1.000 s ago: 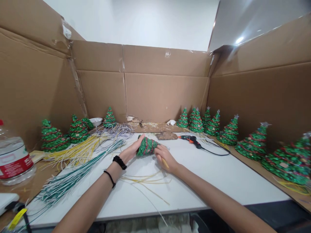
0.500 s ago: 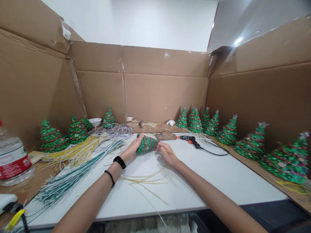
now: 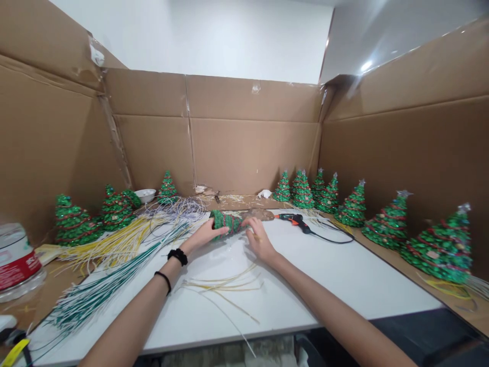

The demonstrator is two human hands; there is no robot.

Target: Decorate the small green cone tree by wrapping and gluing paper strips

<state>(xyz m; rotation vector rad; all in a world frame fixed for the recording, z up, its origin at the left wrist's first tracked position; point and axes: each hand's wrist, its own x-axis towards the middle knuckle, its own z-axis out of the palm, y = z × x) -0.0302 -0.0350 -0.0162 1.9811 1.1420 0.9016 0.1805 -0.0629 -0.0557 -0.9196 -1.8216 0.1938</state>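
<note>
Tree (image 3: pixel 229 223), small and green, lies tipped on its side, left of the glue gun (image 3: pixel 296 220), and the left hand (image 3: pixel 206 234) is clamped on its wide end, likely so it can't roll. Over now to the right hand (image 3: pixel 263 244), nearer the gun: fingers bent at the narrow end, pinching or not, can't tell. Tree's between both hands' fingers.
</note>
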